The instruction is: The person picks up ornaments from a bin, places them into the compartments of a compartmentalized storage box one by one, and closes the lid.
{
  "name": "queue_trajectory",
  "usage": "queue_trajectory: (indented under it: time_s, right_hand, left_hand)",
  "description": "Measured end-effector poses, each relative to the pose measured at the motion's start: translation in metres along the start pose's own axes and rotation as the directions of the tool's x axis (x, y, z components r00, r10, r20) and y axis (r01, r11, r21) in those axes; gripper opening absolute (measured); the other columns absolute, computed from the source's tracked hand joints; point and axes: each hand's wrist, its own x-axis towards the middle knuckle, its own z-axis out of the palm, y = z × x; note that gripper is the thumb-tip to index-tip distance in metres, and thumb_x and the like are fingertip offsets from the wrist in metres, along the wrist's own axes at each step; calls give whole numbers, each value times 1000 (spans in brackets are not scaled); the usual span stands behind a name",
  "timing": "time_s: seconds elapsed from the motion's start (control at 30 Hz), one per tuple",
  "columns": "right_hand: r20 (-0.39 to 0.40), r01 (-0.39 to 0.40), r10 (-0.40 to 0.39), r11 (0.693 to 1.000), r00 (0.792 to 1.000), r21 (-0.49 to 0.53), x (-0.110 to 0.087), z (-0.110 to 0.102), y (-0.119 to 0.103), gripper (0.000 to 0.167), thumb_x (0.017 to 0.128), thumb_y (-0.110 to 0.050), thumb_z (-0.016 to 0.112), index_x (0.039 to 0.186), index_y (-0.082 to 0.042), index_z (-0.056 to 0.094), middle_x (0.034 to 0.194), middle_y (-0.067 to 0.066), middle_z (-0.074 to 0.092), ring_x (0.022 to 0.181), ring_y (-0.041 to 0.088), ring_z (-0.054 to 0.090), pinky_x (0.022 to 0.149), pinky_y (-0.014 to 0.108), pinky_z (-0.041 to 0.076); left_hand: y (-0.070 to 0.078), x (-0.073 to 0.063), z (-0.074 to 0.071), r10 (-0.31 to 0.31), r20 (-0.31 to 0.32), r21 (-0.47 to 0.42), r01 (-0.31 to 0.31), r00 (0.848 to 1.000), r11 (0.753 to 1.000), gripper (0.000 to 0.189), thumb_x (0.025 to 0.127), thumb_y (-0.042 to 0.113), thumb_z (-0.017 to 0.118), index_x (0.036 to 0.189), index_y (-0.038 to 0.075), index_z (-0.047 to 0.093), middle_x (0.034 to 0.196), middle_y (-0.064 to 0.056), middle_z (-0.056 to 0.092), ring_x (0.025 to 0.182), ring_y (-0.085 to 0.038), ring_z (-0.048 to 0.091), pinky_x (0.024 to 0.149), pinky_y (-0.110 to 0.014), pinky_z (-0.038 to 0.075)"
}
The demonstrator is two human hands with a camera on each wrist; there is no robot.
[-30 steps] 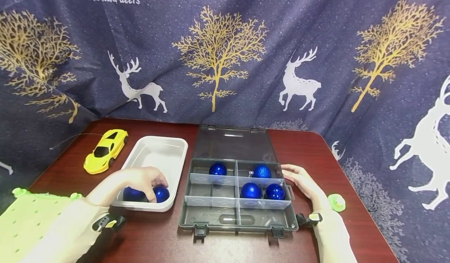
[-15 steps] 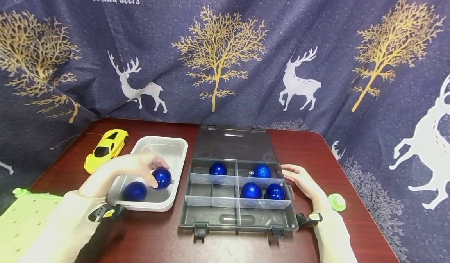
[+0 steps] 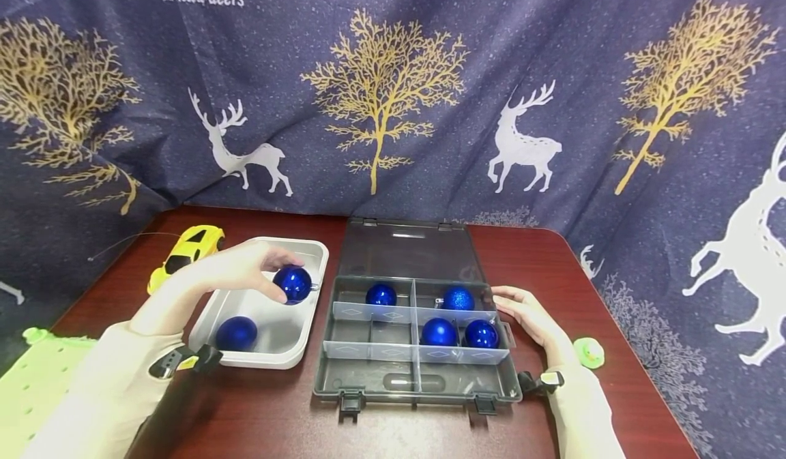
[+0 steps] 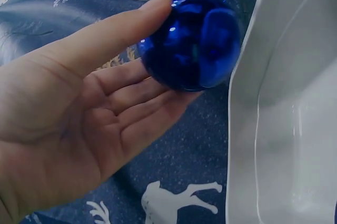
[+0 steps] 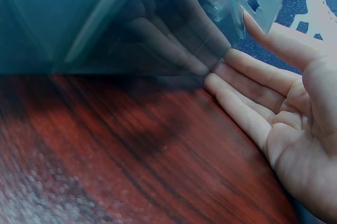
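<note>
On your far left, a yellow toy sports car (image 3: pixel 195 246) sits on the dark red wood-grain table (image 3: pixel 522 258). Near left, you have a lime-green piece dotted with holes (image 3: pixel 46 394); at right, a small round pale-green object (image 3: pixel 589 353). Beyond hangs a navy cloth (image 3: pixel 439 155) printed with white deer (image 3: pixel 525 145) and golden trees (image 3: pixel 383 91).

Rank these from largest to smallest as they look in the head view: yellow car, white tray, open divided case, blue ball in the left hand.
1. Open divided case
2. White tray
3. Yellow car, partly hidden
4. Blue ball in the left hand
</note>
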Motion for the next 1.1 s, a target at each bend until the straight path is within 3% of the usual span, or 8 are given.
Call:
queue_trajectory:
  time_s: [0.3, 0.43, 0.6, 0.9, 1.1]
  right_hand:
    - [5, 4, -4, 1000, 1000, -11, -1, 0, 0, 27, 100, 0, 47, 119, -6, 63, 108, -5, 73, 97, 6, 69, 86, 20, 55]
    - [15, 10, -10, 1000, 1000, -14, 0, 0, 0, 27, 100, 0, 46, 121, -3, 62, 108, -4, 73, 97, 7, 69, 86, 20, 55]
    - [18, 11, -11, 1000, 1000, -7, 0, 0, -1, 28, 99, 1, 46, 119, -7, 64, 108, -5, 73, 97, 6, 69, 86, 20, 55]
    - [-4, 1, -1, 1000, 1000, -13, 0, 1, 1, 27, 99, 2, 46, 123, 5, 58, 107, -4, 73, 96, 7, 70, 85, 21, 56]
    - [1, 12, -12, 1000, 1000, -16, 1, 0, 1, 27, 99, 2, 46, 120, 0, 62, 107, -4, 73, 95, 7, 70, 85, 20, 55]
  left_hand:
    - [10, 21, 12, 28, -114, 89, -18, 993, 996, 59, 76, 21, 83, 126, 0, 62, 124, -16, 67, 119, -34, 61, 104, -54, 44]
    - [15, 31, 23, 55, -183, 57, -45, 982, 997, 57, 76, 17, 83, 127, -1, 61, 125, -18, 66, 119, -35, 61, 104, -55, 44]
    - [21, 44, 39, 58, -237, 23, -54, 970, 998, 59, 75, 12, 84, 126, -4, 61, 125, -22, 65, 120, -40, 59, 105, -54, 42]
    - [30, 61, 65, 81, -173, -3, -83, 982, 997, 60, 74, 12, 85, 127, -3, 61, 126, -19, 65, 115, -35, 62, 98, -52, 49]
    - [36, 72, 80, 141, -128, 44, -137, 982, 990, 58, 72, 13, 86, 124, 0, 63, 123, -16, 68, 115, -31, 64, 102, -46, 48]
